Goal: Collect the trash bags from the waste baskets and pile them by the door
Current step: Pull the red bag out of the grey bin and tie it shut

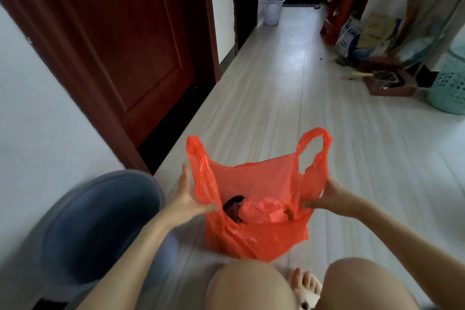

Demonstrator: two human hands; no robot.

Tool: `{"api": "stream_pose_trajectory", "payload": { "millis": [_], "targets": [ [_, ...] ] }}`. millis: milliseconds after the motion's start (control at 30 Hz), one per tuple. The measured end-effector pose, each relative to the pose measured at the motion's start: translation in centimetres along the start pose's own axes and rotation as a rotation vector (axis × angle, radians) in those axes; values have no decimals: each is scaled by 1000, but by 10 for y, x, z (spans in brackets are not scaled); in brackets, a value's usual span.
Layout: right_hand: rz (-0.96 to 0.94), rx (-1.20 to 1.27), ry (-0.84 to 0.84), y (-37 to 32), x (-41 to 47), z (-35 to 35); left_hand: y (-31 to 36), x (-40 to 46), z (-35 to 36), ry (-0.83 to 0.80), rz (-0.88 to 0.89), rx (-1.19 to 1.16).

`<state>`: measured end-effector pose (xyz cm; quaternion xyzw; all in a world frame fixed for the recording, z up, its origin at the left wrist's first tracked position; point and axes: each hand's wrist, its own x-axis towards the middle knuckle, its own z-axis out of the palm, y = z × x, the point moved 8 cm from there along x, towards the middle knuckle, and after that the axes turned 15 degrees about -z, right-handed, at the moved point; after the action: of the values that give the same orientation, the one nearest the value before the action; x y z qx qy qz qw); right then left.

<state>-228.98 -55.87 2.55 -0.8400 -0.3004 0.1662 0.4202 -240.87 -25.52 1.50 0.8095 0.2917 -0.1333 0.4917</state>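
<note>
Head view: red trash bag (254, 214) on the floor, between both hands, mouth spread. Left hand (187, 197) pinches its left rim; right hand (329, 199) pinches the right. Handles stand upward, beyond the fingers. Grey basket (100, 224) left of the left hand.

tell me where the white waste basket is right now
In the head view the white waste basket stands far down the hallway, upper centre, against the left wall beyond the red door.
</note>
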Motion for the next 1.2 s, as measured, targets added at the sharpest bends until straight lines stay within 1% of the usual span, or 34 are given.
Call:
{"api": "stream_pose_trajectory", "payload": {
  "millis": [67,100,133,200,267,300,333,367,400,433,500,533,567,600,633,667,700,767,800,833,867,900,967,1000,1033,1067,1100,1133,1167,1200],
  "targets": [
    [26,81,-122,8,3,25,-10,11,16,-13,-43,15],
    [11,97,-122,6,8,31,-10,18,21,7,-38,33],
    [2,105,-64,5,15,32,-4,23,27,12,-12,31],
    [-16,146,148,3,33,20,12,35,29,59,33,-37],
    [3,166,351,6,51,6,25,55,21,194,95,-103],
    [16,212,433,8,58,2,29,60,15,300,97,-103],
    [38,294,494,14,64,0,32,64,11,386,94,-143],
    [69,414,544,23,73,1,31,72,10,429,56,-202],
    [112,518,607,36,79,1,26,82,11,442,21,-316],
    [158,603,694,49,81,-1,19,90,11,417,-48,-498],
    [268,617,850,74,78,-8,-2,113,21,293,-206,-960],
    [306,593,910,86,75,-13,-9,122,24,260,-248,-1123],
    [334,588,941,96,73,-15,-19,132,24,263,-273,-1172],
    [338,617,954,104,73,-16,-23,137,24,274,-281,-1178],
    [316,699,944,109,74,-14,-27,141,25,261,-275,-1181],
    [272,805,908,112,77,-10,-27,142,27,214,-253,-1215],
    [216,921,857,114,80,-7,-22,142,30,115,-210,-1260],
    [126,1040,648,107,84,4,-9,138,35,-109,-134,-1316],
    [98,1059,531,103,84,12,-4,136,38,-176,-121,-1292],
    [90,1061,422,99,82,21,-7,137,42,-192,-125,-1214],
    [110,1033,340,97,80,30,-12,138,42,-155,-145,-1080],
    [142,977,300,98,77,37,-18,141,42,-89,-160,-915],
    [204,832,298,105,76,45,-27,140,41,50,-184,-599],
    [233,748,333,108,76,44,-24,137,38,121,-175,-487],
    [258,674,387,109,77,42,-19,132,33,214,-147,-430],
    [267,640,455,111,77,38,-14,127,28,299,-109,-436],
    [266,679,509,111,79,36,-10,124,26,346,-78,-492],
    [258,765,547,109,81,36,-6,122,27,349,-70,-605],
    [261,845,575,106,83,38,-5,125,32,303,-84,-776],
    [268,920,613,106,84,39,-5,131,41,221,-113,-964]
  ]
}}
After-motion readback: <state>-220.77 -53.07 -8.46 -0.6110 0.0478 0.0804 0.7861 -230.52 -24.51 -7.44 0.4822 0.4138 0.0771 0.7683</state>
